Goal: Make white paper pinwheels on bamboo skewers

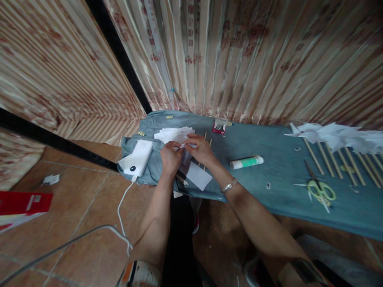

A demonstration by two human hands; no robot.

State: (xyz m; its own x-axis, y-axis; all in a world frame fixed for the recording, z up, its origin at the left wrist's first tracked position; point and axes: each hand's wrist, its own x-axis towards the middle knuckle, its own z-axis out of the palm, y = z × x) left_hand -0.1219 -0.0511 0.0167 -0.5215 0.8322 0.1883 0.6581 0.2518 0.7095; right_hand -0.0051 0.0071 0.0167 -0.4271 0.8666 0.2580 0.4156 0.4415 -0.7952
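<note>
My left hand (171, 157) and my right hand (200, 148) meet over the left part of the cloth-covered table. Both have their fingers pinched on a small piece of white paper (182, 146), mostly covered by the fingers. Just behind them lies a fanned stack of white paper sheets (173, 133). A loose white paper strip (197, 177) rests in front, below my right hand. Thin wooden sticks (210, 141) lie beside and partly under my right hand. A bracelet circles my right wrist.
A small red box (219, 127) of metal pins stands at the back. Rightward lie a green-and-white glue stick (247, 161), green-handled scissors (320, 191) and several white paper pinwheels (332, 135) on sticks. At left is a white device (139, 157) with a cable (119, 211).
</note>
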